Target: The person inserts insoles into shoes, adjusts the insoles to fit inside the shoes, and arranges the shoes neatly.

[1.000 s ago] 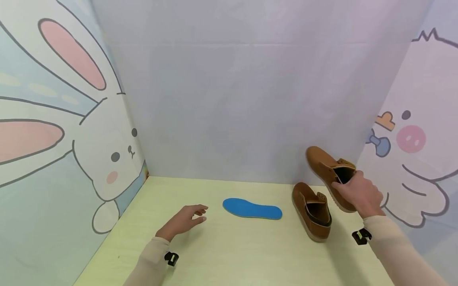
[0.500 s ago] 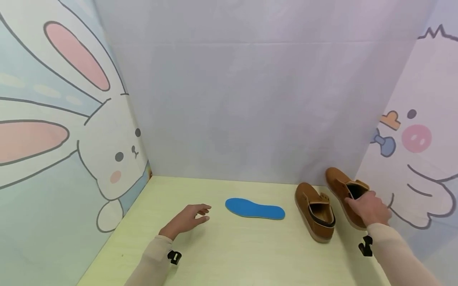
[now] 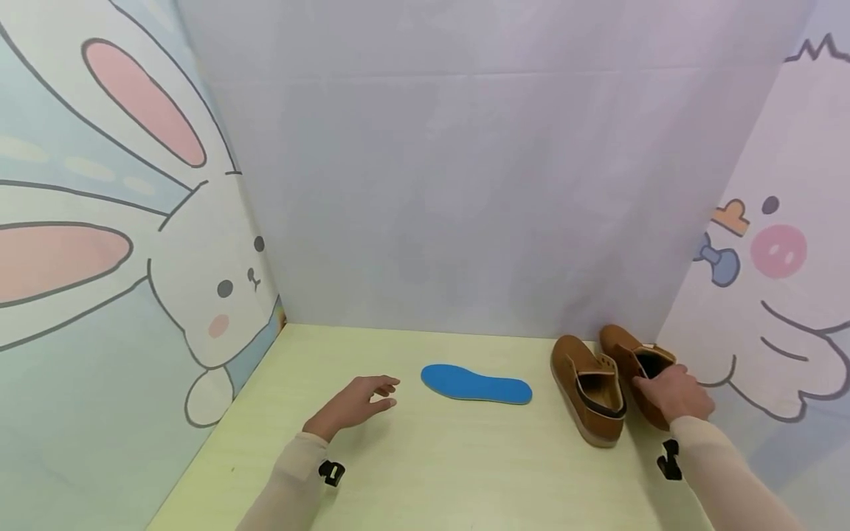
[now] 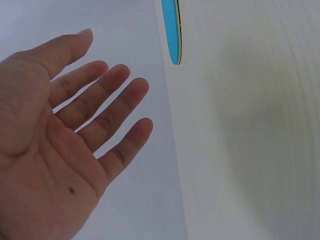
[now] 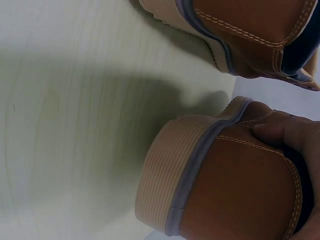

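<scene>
My right hand (image 3: 677,393) grips a brown leather shoe (image 3: 626,345) by its collar, at the table's right back. In the right wrist view the thumb (image 5: 272,133) presses the outside of that shoe, and its ribbed tan sole sits close over the table. Just to its left stands the matching brown shoe (image 3: 576,361), toe toward the back wall. A flat blue insole (image 3: 474,385) lies on the table between the hands. My left hand (image 3: 355,404) hovers left of the insole, fingers relaxed and palm bare in the left wrist view.
The pale wooden table (image 3: 425,464) meets a grey back wall (image 3: 425,206). A panel with a cartoon rabbit (image 3: 192,295) closes off the left side. Another panel with a cartoon chick (image 3: 790,310) stands close beside the right hand.
My right hand has lowered the gripped shoe from the air down beside the other shoe, moving it rightward first. The left hand, insole and other shoe keep their places.
</scene>
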The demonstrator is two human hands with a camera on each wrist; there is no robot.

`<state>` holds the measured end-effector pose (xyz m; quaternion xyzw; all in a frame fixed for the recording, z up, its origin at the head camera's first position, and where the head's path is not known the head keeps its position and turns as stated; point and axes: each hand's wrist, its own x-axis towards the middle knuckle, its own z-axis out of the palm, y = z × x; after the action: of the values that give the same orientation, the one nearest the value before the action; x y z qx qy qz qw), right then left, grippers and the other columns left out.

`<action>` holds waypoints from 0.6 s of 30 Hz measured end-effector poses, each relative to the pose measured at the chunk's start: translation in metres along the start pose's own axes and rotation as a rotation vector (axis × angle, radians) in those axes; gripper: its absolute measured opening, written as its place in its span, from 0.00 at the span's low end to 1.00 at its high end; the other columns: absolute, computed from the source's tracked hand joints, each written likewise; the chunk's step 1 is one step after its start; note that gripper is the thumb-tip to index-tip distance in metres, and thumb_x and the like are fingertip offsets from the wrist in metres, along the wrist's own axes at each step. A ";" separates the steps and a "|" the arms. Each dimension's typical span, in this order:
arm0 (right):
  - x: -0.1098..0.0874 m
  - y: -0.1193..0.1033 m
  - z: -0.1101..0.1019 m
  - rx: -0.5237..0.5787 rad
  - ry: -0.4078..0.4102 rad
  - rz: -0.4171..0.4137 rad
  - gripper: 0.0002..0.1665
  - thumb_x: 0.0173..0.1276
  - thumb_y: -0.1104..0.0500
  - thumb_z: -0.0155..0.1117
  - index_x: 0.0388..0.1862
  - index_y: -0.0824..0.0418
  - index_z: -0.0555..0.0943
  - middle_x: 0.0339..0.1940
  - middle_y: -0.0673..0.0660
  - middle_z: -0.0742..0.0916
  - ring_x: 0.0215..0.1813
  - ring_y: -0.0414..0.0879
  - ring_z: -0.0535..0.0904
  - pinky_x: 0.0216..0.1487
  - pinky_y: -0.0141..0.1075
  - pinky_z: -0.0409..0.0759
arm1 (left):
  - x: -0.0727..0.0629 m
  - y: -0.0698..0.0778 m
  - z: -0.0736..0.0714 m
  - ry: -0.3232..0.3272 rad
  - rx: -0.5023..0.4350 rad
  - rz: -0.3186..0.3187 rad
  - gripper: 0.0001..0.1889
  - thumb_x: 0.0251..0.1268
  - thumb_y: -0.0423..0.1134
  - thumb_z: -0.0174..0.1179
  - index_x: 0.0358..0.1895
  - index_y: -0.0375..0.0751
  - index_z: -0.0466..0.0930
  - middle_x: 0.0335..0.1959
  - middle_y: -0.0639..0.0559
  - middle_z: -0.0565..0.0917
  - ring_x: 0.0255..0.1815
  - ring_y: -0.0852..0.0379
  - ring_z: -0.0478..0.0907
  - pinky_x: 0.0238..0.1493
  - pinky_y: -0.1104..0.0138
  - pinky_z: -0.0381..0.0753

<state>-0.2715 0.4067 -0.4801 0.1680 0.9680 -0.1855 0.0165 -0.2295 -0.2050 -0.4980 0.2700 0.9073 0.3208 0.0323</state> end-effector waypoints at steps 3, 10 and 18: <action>0.001 0.001 0.001 0.007 -0.011 0.003 0.64 0.66 0.30 0.60 0.60 0.93 0.57 0.43 0.87 0.78 0.43 0.78 0.78 0.36 0.63 0.77 | 0.000 0.001 0.000 0.000 -0.002 0.001 0.24 0.77 0.44 0.59 0.69 0.37 0.74 0.58 0.41 0.83 0.57 0.45 0.81 0.57 0.47 0.79; 0.002 0.006 0.006 0.041 -0.001 -0.008 0.49 0.65 0.32 0.61 0.45 0.83 0.73 0.36 0.78 0.82 0.36 0.68 0.81 0.32 0.57 0.78 | 0.000 0.001 0.000 -0.007 -0.003 -0.011 0.24 0.77 0.44 0.59 0.69 0.35 0.74 0.58 0.41 0.82 0.57 0.46 0.81 0.58 0.48 0.79; 0.005 0.005 0.013 0.050 -0.022 0.005 0.54 0.64 0.31 0.62 0.52 0.86 0.68 0.38 0.80 0.81 0.38 0.69 0.81 0.35 0.60 0.77 | -0.001 0.001 0.001 -0.008 -0.011 -0.006 0.24 0.77 0.45 0.59 0.68 0.35 0.74 0.58 0.40 0.82 0.57 0.44 0.81 0.58 0.46 0.78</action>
<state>-0.2747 0.4080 -0.4946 0.1686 0.9625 -0.2114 0.0231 -0.2285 -0.2045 -0.4981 0.2682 0.9063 0.3245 0.0385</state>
